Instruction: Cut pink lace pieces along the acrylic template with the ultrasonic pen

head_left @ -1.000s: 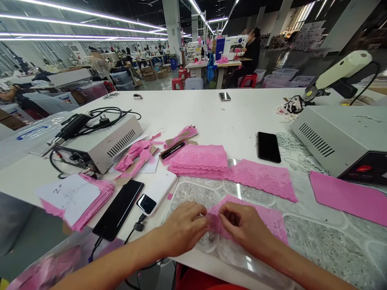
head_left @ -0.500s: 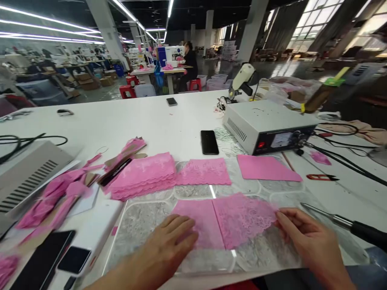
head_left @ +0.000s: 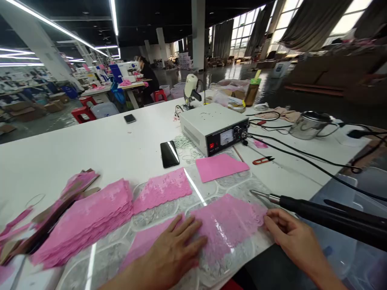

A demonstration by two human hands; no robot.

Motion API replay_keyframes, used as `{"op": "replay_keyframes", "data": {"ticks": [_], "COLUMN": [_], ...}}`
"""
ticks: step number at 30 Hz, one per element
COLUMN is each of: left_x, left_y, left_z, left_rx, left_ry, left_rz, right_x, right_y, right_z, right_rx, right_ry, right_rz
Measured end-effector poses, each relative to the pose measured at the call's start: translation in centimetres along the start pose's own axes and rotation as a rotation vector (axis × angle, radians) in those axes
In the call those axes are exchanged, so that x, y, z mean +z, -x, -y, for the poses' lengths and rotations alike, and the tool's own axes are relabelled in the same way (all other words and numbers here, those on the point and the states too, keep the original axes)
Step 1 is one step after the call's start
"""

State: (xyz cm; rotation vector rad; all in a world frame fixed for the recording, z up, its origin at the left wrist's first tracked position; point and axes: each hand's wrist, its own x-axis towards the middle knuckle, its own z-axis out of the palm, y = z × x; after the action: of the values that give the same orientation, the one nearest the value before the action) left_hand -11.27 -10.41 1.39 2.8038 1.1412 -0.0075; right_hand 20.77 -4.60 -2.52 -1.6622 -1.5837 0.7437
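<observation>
My left hand [head_left: 169, 251] lies flat with fingers spread over pink fabric [head_left: 145, 237] on a transparent, grey-patterned mat [head_left: 105, 262]. Its fingertips reach the left edge of a sheer pink lace piece [head_left: 226, 225]. At that piece's right corner, my right hand [head_left: 290, 229] pinches the scalloped edge between thumb and fingers. Just above the right hand is a black-handled tool [head_left: 314, 211] with a thin metal tip, which I am not holding. Behind the lace lie a scalloped pink piece [head_left: 166, 189] and a plain pink piece [head_left: 222, 167]. A stack of pink lace pieces [head_left: 87, 221] stands left.
Beyond the mat sit a black phone [head_left: 169, 154] and a grey power unit [head_left: 214, 125] with cables. Red-handled thread snips [head_left: 262, 160] lie to its right, near a glass jug [head_left: 311, 125]. Clear plastic bins [head_left: 335, 229] stand below the table edge. A person [head_left: 148, 76] sits farther back.
The view has turned to the right. My left hand has shifted right across the fabric, covering part of the line between the two panels. My right hand still pinches the lace corner.
</observation>
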Motion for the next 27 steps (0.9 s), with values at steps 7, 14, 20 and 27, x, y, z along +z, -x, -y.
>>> {"op": "replay_keyframes", "data": {"ticks": [7, 14, 20, 27], "left_x": [0.8, -2.2, -3.2, -2.4], "left_y": [0.1, -4.6, -12.9, -15.9], "left_z": [1.4, 3.3, 8.8, 10.6], "left_rx": [0.149, -0.157, -0.319, -0.341], "left_ry": [-0.131, 0.14, 0.134, 0.134], "left_rz": [-0.11, -0.125, -0.06, 0.123], "right_x": [0.3, 1.9, 4.7, 5.1], "right_y": [0.3, -3.3, -9.9, -11.1], "right_z": [0.1, 2.2, 6.2, 6.0], "right_rx": [-0.183, -0.4, -0.462, -0.439], "right_ry": [0.231, 0.235, 0.164, 0.148], "right_rz": [-0.09, 0.037, 0.191, 0.258]}}
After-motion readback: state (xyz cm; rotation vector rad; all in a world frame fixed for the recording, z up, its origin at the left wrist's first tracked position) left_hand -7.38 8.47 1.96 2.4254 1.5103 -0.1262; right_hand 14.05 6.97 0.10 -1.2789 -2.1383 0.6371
